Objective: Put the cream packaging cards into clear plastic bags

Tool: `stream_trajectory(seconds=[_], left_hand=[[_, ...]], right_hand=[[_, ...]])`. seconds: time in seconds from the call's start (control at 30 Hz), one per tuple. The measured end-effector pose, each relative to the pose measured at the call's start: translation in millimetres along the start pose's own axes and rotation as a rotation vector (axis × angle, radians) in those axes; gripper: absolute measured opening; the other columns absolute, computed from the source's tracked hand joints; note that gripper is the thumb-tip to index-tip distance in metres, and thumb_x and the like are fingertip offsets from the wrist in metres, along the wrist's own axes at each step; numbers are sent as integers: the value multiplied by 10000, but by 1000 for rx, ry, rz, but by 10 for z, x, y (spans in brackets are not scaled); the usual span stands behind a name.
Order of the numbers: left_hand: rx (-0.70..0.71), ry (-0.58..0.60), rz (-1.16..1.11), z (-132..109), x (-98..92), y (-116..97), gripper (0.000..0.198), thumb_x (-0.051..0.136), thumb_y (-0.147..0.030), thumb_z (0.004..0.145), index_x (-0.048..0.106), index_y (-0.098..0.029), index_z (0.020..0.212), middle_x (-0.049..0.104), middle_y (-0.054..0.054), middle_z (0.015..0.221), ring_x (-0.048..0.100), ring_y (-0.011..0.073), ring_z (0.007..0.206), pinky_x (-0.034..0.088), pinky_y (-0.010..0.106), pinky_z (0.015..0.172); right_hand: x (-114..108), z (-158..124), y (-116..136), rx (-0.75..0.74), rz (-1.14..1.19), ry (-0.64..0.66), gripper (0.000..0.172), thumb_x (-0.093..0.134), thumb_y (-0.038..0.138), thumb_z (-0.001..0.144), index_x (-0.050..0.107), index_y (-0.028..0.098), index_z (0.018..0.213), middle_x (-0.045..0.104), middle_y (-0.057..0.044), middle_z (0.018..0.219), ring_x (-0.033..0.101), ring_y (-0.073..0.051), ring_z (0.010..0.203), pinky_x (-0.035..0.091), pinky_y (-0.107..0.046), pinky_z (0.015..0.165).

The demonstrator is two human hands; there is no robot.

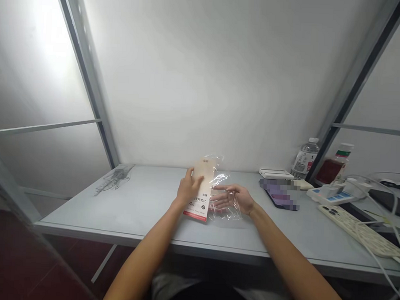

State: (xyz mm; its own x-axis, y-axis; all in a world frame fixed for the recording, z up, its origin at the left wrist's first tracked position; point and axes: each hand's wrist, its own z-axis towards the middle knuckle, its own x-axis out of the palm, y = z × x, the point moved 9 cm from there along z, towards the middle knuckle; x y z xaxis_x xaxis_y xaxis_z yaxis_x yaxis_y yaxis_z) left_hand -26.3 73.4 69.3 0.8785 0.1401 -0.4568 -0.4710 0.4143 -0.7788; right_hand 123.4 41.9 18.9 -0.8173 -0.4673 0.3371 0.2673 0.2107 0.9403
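Left hand (187,189) on printed card (197,207), right hand (233,199) on plastic bag (228,212)

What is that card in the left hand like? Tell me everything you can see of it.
The card is a tall, narrow, cream-coloured piece that looks like paper, with dark printed characters, a small round dark mark low down and a red band along its bottom edge. It slants with its lower end at the desk, and the left hand grips its upper part. Crinkled clear plastic lies along its right side and rises behind its top; whether it encloses the card cannot be told.
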Motion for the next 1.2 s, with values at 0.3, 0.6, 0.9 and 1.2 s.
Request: stream_trajectory(seconds=[0.3,0.6,0.9,1.2], left_hand=[[-12,-43,52,2,-18,54,481,434,-524,794,427,-215,1163,628,27,711,539,159,538,340,236,480],[54,-176,8,-34,-88,-17,443,443,-478,810,450,-207,1161,636,69,893,583,189,729,409,277,625],[65,-201,-246,-4,-59,-7,374,416,-437,832,576,-230,1101,562,62,1015,528,154,857,425,285,765],[-201,506,-878,-104,522,-53,461,555,-504,732,625,-118,972,642,119,907,590,194,811,446,329,731]], right_hand=[[29,23,-107,71,46,-48,461,392,247,740,514,84,1155,686,-150,855,656,-262,729,488,-442,726],[127,102,-304,123,126,-28,303,435,250,790,506,131,1059,624,-45,644,609,-182,566,511,-364,598],[116,122,-248,16,-48,-117,342,487,445,815,606,133,887,669,-84,719,622,-179,590,522,-322,564],[-76,66,58,-163,-85,-252,342,497,445,815,652,140,821,681,-71,753,634,-172,679,502,-262,589]])
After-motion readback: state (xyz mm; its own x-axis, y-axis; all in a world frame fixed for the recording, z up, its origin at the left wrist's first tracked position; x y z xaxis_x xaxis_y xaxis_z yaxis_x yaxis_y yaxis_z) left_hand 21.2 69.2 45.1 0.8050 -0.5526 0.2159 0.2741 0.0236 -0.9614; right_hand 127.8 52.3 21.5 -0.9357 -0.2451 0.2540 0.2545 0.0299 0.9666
